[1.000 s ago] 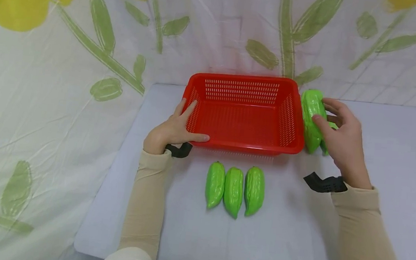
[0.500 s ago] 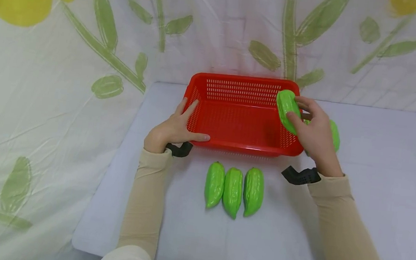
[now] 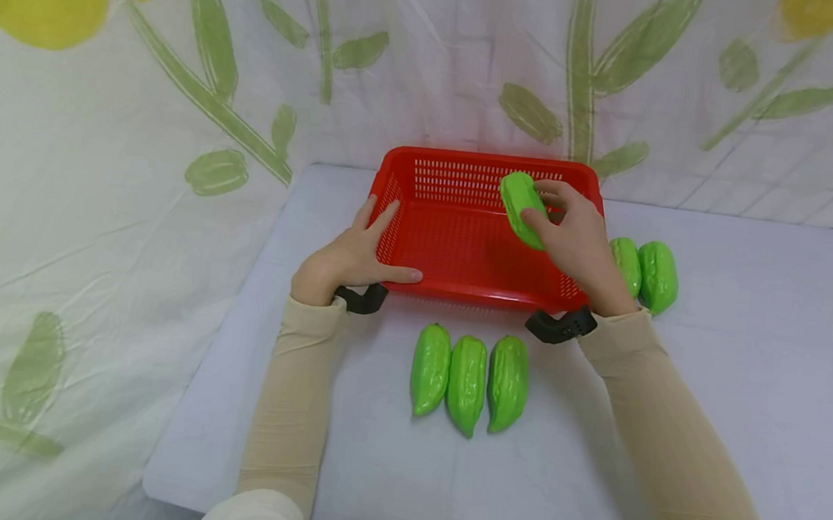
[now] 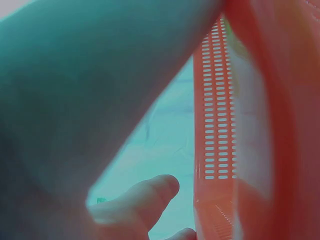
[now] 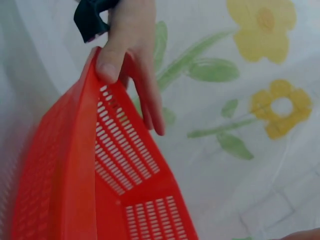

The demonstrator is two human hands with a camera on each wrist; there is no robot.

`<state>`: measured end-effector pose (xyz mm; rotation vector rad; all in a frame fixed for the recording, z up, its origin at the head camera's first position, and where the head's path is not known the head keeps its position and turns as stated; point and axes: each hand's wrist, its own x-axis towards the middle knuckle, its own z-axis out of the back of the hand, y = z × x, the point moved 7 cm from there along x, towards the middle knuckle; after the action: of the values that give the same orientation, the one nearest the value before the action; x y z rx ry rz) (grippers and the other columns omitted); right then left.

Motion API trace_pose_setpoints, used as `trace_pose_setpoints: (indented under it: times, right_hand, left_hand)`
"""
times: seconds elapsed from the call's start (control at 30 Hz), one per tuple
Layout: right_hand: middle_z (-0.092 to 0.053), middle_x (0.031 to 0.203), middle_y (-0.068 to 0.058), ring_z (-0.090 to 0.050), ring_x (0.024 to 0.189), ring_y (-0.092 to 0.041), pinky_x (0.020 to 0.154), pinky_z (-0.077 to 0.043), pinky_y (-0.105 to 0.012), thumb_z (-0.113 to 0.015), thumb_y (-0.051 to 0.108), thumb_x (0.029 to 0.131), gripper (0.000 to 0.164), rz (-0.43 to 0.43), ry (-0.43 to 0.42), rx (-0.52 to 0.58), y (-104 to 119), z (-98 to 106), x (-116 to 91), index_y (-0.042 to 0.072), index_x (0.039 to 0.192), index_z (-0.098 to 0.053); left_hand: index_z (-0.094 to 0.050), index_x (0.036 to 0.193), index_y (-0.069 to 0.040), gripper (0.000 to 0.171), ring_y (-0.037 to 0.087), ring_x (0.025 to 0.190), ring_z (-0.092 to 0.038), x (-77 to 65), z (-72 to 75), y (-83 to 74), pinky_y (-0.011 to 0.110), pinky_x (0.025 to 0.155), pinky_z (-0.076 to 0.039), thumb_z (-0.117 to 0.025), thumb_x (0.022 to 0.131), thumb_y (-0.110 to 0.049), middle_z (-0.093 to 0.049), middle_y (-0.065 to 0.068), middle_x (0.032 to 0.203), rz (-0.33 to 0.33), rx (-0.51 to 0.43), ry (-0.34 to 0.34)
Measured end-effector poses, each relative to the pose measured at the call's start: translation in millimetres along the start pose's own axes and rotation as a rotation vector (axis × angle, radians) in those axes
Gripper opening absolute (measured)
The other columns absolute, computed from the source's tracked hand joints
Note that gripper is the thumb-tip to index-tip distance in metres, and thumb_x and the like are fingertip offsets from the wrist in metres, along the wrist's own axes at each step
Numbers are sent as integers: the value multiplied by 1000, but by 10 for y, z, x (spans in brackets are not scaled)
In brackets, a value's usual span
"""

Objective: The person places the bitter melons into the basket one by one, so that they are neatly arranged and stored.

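My right hand (image 3: 576, 242) holds a glossy, bright green, ridged pod-shaped vegetable (image 3: 518, 205) over the right half of a red plastic basket (image 3: 474, 291), thumb on its near side and fingers on the far side. My left hand (image 3: 344, 260) rests on the basket's left front corner with fingers spread; the thumb lies along the front rim. In the right wrist view the left hand (image 5: 132, 60) touches that corner with its fingers extended, while the held vegetable is out of sight. The left wrist view shows the perforated basket wall (image 4: 199, 150) close up.
Three similar green vegetables lie in a row before the basket, the middle vegetable (image 3: 467, 382) among them. Two more, including the outer vegetable (image 3: 658, 277), lie by its right side. A white table (image 3: 381, 474) bears everything; a flower-printed curtain (image 3: 465, 64) hangs behind.
My right hand has carried the green vegetable leftward from the table beside the basket, past the right rim, to above the basket's inside. The left hand has stayed at its corner.
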<state>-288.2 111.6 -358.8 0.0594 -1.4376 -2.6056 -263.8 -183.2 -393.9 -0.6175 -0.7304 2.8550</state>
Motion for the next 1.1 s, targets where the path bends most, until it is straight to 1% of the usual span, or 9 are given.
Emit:
trace_pose_setpoints:
  times: [0.13, 0.23, 0.33, 0.43, 0.57, 0.77, 0.9, 1.0, 1.1]
  right_hand:
    - [-57, 150, -17, -61, 129, -34, 97, -56, -47, -64, 30, 104, 53, -34, 52, 36, 4, -195, 105, 13, 152, -51]
    - [-56, 150, -16, -59, 132, -32, 98, -56, -45, -65, 29, 104, 52, -67, 95, 86, 7, -342, 176, 13, 151, -52]
    - [-55, 152, -14, -57, 133, -29, 98, -55, -44, -65, 29, 104, 52, -79, 129, 121, 37, -472, 257, 12, 151, -51]
    - [-54, 151, -12, -57, 129, -27, 97, -55, -42, -65, 30, 104, 54, -89, 161, 139, 66, -593, 343, 12, 153, -50]
    - [-55, 149, -14, -59, 124, -27, 96, -54, -41, -65, 29, 104, 53, -124, 188, 121, 78, -738, 471, 12, 152, -51]
    - [-54, 151, -17, -59, 123, -26, 97, -54, -38, -63, 28, 104, 55, -194, 218, 67, 85, -907, 657, 8, 153, -49]
    - [-55, 145, -16, -59, 111, -23, 89, -54, -32, -61, 27, 105, 55, -242, 254, 85, 77, -1014, 749, 5, 154, -48]
    - [-57, 141, -15, -58, 105, -21, 85, -53, -29, -61, 25, 105, 54, -251, 275, 86, 83, -1105, 811, 4, 152, -49]
    - [-56, 142, -16, -58, 106, -21, 88, -55, -31, -61, 24, 104, 53, -247, 286, 77, 96, -1215, 877, 2, 151, -51]
  left_hand:
    - [4, 169, -32, 121, 45, 155, -27, 1, -6, 4, 61, 120, -37, -75, 83, -67, 16, 6, 175, -1, 18, 3]
    - [4, 169, -31, 121, 46, 155, -27, 4, -7, 6, 61, 120, -37, -74, 83, -68, 16, 6, 175, 0, 26, 2]
    - [3, 169, -31, 121, 46, 155, -28, -10, 0, 3, 61, 119, -37, -75, 83, -67, 16, 6, 176, 4, 25, 1]
    - [4, 169, -32, 121, 47, 154, -28, -17, 5, 10, 61, 119, -38, -75, 83, -67, 16, 6, 175, 5, 26, 2]
    - [4, 168, -33, 121, 47, 153, -30, -4, -3, 26, 61, 119, -38, -74, 83, -67, 16, 5, 175, 5, 22, 2]
    - [3, 169, -32, 119, 46, 151, -33, 4, -2, 11, 60, 118, -40, -74, 84, -65, 15, 6, 176, -11, 20, -13]
    - [3, 169, -32, 119, 47, 150, -35, 10, -11, -11, 60, 118, -40, -74, 84, -66, 14, 6, 176, -26, 19, -14]
    - [3, 169, -31, 119, 48, 149, -37, 11, -11, -12, 60, 117, -41, -74, 84, -66, 14, 7, 176, -29, 23, -16]
    - [3, 169, -32, 119, 49, 149, -37, 1, 1, 3, 60, 116, -42, -74, 84, -67, 15, 7, 176, -24, 26, -21]
